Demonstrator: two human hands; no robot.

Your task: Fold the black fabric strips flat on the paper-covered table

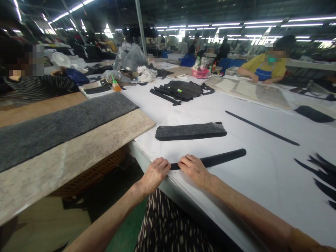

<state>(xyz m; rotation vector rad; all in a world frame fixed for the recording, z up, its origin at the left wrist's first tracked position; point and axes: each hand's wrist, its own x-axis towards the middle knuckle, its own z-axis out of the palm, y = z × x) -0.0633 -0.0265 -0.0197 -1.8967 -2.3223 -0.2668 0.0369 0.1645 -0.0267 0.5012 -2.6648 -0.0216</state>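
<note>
Probably light and pliable, the black strip (225, 158) lies under the left grip (155, 173) and right grip (194, 169), both closed on it, extending rightward across the desk (262, 182); flat, spaced pinches should suit.

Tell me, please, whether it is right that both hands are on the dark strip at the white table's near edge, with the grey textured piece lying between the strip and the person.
Not quite: the head view shows the grey textured piece beyond the dark strip. Left hand and right hand are on it.
</note>
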